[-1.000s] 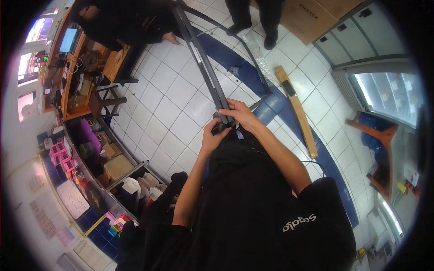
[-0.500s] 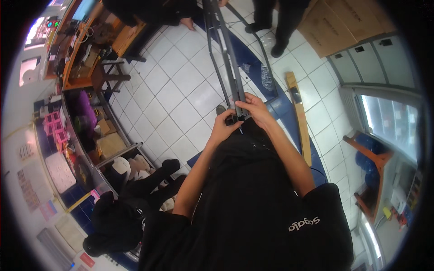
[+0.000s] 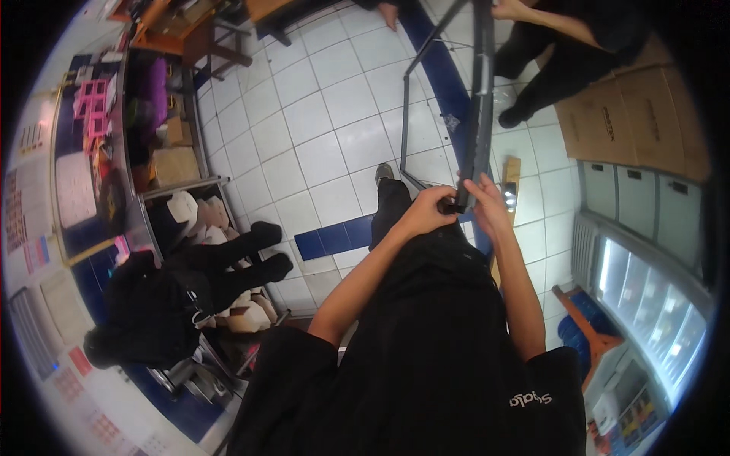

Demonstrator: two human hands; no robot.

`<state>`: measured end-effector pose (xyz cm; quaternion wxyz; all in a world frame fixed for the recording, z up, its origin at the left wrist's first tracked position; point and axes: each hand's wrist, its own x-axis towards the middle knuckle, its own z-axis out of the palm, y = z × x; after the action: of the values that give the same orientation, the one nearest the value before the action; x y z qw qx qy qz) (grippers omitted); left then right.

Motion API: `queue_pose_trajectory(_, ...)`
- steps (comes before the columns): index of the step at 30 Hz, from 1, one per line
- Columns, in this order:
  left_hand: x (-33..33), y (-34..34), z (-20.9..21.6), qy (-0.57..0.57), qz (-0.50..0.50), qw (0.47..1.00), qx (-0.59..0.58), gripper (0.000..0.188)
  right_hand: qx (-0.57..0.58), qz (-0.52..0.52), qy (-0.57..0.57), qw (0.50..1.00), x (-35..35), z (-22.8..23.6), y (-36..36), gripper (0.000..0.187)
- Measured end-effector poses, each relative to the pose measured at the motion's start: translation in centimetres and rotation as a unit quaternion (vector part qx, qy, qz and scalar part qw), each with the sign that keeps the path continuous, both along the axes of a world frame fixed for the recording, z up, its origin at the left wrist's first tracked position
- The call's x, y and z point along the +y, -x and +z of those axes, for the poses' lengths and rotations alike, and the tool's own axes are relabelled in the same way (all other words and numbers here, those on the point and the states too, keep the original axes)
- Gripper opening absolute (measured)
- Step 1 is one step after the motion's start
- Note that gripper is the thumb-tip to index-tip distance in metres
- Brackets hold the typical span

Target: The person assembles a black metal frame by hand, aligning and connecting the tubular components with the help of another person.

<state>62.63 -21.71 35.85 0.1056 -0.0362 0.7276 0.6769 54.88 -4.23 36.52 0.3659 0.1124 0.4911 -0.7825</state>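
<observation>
A long dark grey metal frame runs away from me, with a thin bent side bar on its left. Its near end is in my grasp, just above my dark trousers. My left hand is closed around the end of the frame on the left, thumb over it. Against the right side of the same end, my right hand grips with bent fingers. At the far end, a co-worker's hand is on or beside the frame; contact is hard to see.
White floor tiles with blue bands lie below. A narrow brown board rests to the right of the frame. Cartons stand above grey cabinets. At left are a stool, crowded shelves and another person in black.
The frame and both my hands have shifted to the right in view, and the frame now stands straighter there. My view has turned. A co-worker's arm now shows at the far end.
</observation>
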Motion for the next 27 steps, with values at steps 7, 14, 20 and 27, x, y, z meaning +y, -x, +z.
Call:
queue_pose_trajectory(7,0.2,-0.1,-0.3,0.022,0.02,0.999,0.041,0.032,-0.003,0.015,-0.011,1.0,0.4,-0.5,0.1,0.033)
queue_pose_trajectory(14,-0.3,0.2,-0.2,-0.024,-0.023,0.999,-0.008,0.035,-0.021,0.011,0.013,1.0,0.4,0.0,-0.2,0.033)
queue_pose_trajectory(20,-0.4,0.4,0.1,-0.04,-0.018,0.999,0.019,0.037,-0.027,0.001,0.013,1.0,0.2,0.4,0.0,0.032)
queue_pose_trajectory(27,-0.4,0.5,-0.9,-0.014,-0.027,0.999,0.03,0.037,-0.028,0.015,0.012,0.999,0.6,0.1,0.4,0.034)
